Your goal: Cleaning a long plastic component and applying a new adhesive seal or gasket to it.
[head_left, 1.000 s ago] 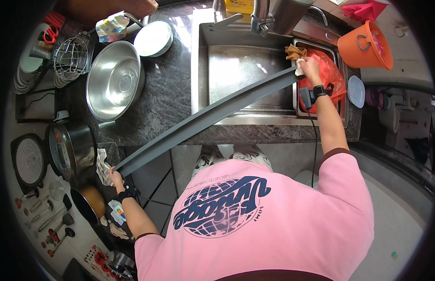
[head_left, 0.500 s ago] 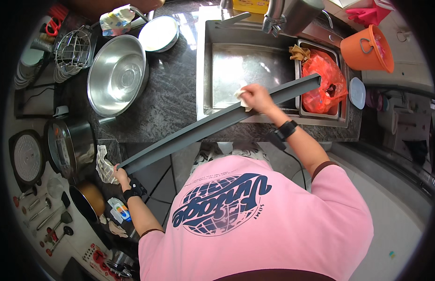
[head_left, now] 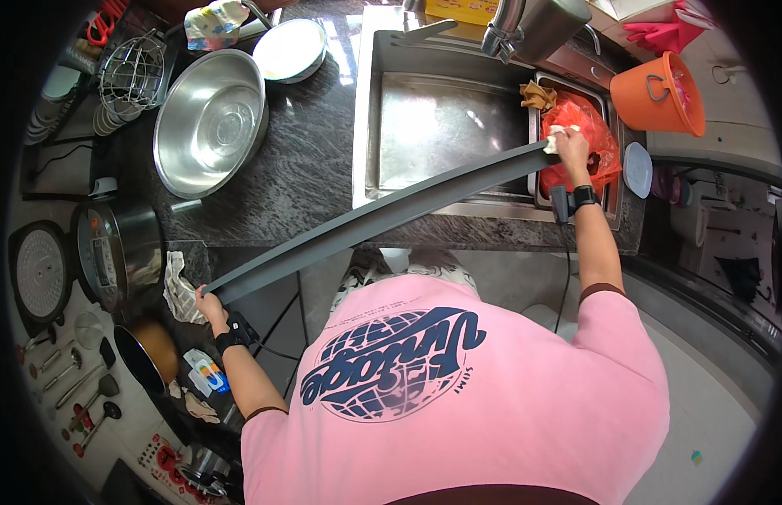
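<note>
A long dark grey channel-shaped strip [head_left: 382, 209] slants across the counter edge and over the sink. Its near left end is gripped by my left hand [head_left: 211, 308], fingers closed around it beside a checked cloth [head_left: 183, 288]. At the far right end, my right hand [head_left: 573, 152] is closed on a small pale cloth [head_left: 561, 135], pressed against the strip's tip. Just behind that hand lies an orange-red plastic bag [head_left: 588, 118] in the smaller sink basin, partly hidden by the hand.
The steel sink [head_left: 448, 126] lies under the strip. Left of it stand a large metal basin [head_left: 212, 122] and a white bowl [head_left: 291, 52]. An orange bucket [head_left: 647, 94] is at right, near a pale dish [head_left: 637, 168]. A pan [head_left: 147, 358] and cooker [head_left: 121, 252] sit left.
My right hand has slid with the pale cloth from the strip's middle to its far right end. My left hand still grips the near end; the strip has shifted slightly.
</note>
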`<state>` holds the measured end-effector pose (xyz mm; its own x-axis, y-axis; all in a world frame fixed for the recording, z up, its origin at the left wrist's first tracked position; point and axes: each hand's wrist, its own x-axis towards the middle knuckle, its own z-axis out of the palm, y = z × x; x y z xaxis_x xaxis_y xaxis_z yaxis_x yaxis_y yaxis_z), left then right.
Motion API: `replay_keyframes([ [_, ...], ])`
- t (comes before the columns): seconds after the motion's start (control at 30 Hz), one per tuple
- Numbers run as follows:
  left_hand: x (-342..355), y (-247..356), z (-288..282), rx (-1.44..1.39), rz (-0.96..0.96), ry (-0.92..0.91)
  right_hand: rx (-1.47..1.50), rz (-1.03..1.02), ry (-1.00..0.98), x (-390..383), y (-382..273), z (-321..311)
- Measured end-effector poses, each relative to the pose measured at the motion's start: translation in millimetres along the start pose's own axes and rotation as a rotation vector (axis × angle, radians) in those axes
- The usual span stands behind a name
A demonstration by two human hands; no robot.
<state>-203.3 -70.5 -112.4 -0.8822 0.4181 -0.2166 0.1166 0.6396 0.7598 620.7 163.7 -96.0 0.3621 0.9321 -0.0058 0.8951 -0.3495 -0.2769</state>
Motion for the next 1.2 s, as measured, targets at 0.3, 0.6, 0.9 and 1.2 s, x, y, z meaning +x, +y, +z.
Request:
replay_keyframes([
  [0.3, 13, -17, -6, -0.038, -0.013, 0.005, -0.079, -0.252, 0.057, -26, -31, -6],
  [0.6, 0, 5, 1, -0.067, -0.085, 0.034, 0.043, -0.403, -0.066, -88, -109, 19],
  [0.9, -10, 14, 6, -0.071, -0.055, 0.019, -0.023, -0.261, -0.028, -42, -56, 7],
  [1.2, -7, 14, 4, -0.066, -0.067, 0.021, 0.066, -0.443, 0.142, -82, -89, 14],
])
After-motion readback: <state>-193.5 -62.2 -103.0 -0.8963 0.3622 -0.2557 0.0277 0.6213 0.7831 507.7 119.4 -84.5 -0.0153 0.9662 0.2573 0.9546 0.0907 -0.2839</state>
